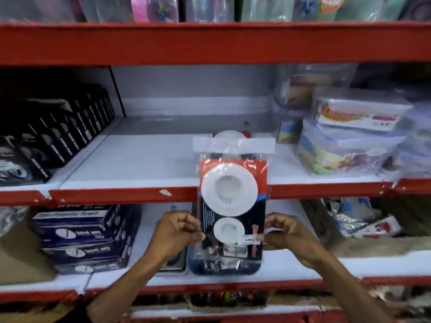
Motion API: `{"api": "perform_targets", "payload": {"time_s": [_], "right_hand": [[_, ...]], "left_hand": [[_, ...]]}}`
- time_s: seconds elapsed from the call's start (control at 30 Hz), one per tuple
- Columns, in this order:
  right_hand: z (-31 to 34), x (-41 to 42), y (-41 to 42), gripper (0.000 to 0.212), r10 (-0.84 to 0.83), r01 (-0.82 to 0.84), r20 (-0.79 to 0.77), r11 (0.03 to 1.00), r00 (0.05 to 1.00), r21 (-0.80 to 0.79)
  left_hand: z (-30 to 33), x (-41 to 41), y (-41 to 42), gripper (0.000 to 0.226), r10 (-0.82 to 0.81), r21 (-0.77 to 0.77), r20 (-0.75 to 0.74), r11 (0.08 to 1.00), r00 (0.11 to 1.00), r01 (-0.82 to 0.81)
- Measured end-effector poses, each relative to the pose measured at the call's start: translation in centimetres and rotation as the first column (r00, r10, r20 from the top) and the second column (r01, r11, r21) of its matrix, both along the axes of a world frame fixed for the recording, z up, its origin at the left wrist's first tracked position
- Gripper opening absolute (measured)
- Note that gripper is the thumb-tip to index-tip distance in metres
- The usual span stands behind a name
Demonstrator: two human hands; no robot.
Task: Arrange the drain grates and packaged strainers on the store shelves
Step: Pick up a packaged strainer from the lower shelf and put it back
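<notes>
Strainer pack (232,201) upright between left hand (177,231); right hand (285,233)

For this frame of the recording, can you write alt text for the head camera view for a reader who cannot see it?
Two bare hands, left hand and right hand, hold a packaged strainer set upright by its lower edges in front of red-edged store shelves. The middle shelf behind it is mostly bare, with black boxes at left and clear plastic containers at right.
</notes>
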State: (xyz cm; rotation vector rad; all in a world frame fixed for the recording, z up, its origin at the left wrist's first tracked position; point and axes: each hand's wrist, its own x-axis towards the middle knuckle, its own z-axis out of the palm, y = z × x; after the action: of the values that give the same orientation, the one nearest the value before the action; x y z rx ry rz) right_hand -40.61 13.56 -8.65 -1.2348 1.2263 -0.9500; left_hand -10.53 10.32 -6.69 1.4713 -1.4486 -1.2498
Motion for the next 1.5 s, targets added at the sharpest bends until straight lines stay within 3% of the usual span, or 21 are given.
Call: {"api": "perform_targets", "payload": {"time_s": [0.13,0.27,0.4,0.5,0.57,0.67,0.73,0.8,0.9,1.0,1.07,1.13,1.2,1.3,1.37,1.43,1.5], "right_hand": [[-4.9,0.0,1.4,0.043,0.032,-0.022,-0.066,0.988,0.997,0.154],[-9.5,0.0,3.0,0.026,0.032,-0.010,-0.076,0.960,0.997,0.280],[-12.8,0.2,4.5,0.030,0.018,0.017,-0.079,0.903,0.997,0.429],[-13.4,0.5,3.0,0.036,-0.045,0.086,-0.109,0.909,0.993,0.408],[-13.5,1.0,0.7,0.035,-0.140,0.197,-0.196,0.930,0.971,0.311],[-13.0,2.2,-2.6,0.042,-0.263,0.341,-0.353,0.922,0.898,0.183],[-12.3,2.8,-4.1,0.043,-0.253,0.339,-0.465,0.934,0.849,0.111],[-11.6,3.3,-4.6,0.041,-0.218,0.282,-0.559,0.959,0.800,0.030],[-10.0,3.7,-3.6,0.044,-0.294,0.201,-0.603,0.955,0.741,-0.219],[-7.8,3.4,-2.6,0.044,-0.504,0.060,-0.591,0.790,0.630,-0.610],[-5.8,3.5,-2.8,0.042,-0.620,-0.088,-0.531,0.600,0.578,-0.795],[-3.2,3.8,-3.8,0.044,-0.677,-0.208,-0.492,0.460,0.547,-0.863],[-0.4,4.3,-5.3,0.050,-0.699,-0.249,-0.517,0.456,0.493,-0.854],[3.0,4.8,-7.6,0.056,-0.704,-0.206,-0.598,0.566,0.384,-0.798],[4.4,4.9,-9.2,0.057,-0.628,-0.110,-0.697,0.710,0.346,-0.695],[5.3,4.8,-10.6,0.055,-0.496,0.005,-0.783,0.846,0.374,-0.533],[5.9,4.6,-11.6,0.045,-0.406,0.067,-0.792,0.903,0.457,-0.424]], "left_hand": [[-5.1,0.0,1.6,0.019,-0.057,0.093,0.078,0.994,0.995,0.050],[-10.5,-0.4,3.2,0.028,-0.074,0.217,0.103,0.975,0.992,0.050],[-14.0,-0.6,5.4,0.023,-0.054,0.388,0.072,0.922,0.996,0.022],[-15.1,-1.0,3.6,0.027,-0.017,0.413,0.040,0.911,0.999,-0.001],[-15.2,-1.6,1.0,0.026,0.024,0.401,0.036,0.915,0.999,-0.036],[-14.9,-2.7,-2.7,0.025,0.044,0.307,0.088,0.949,0.995,-0.069],[-14.2,-3.5,-3.9,0.017,0.046,0.257,0.157,0.963,0.987,-0.085],[-13.7,-3.7,-4.3,0.032,0.015,0.107,0.282,0.993,0.959,-0.047],[-11.6,-3.6,-2.8,0.020,0.003,-0.186,0.528,0.976,0.849,0.112],[-9.5,-3.0,-0.9,0.033,0.165,-0.534,0.700,0.766,0.695,0.356],[-7.2,-2.8,-0.3,0.032,0.260,-0.680,0.681,0.571,0.685,0.460],[-5.1,-2.9,-1.0,0.037,0.306,-0.760,0.624,0.451,0.719,0.468],[-2.7,-3.3,-2.4,0.050,0.350,-0.777,0.617,0.412,0.705,0.475],[0.6,-4.4,-5.1,0.063,0.369,-0.736,0.662,0.483,0.652,0.474],[2.1,-5.0,-7.0,0.066,0.332,-0.661,0.713,0.613,0.618,0.433],[3.0,-5.6,-9.0,0.066,0.231,-0.524,0.763,0.768,0.604,0.368],[3.6,-6.2,-10.6,0.062,0.101,-0.367,0.791,0.867,0.604,0.337]]}}
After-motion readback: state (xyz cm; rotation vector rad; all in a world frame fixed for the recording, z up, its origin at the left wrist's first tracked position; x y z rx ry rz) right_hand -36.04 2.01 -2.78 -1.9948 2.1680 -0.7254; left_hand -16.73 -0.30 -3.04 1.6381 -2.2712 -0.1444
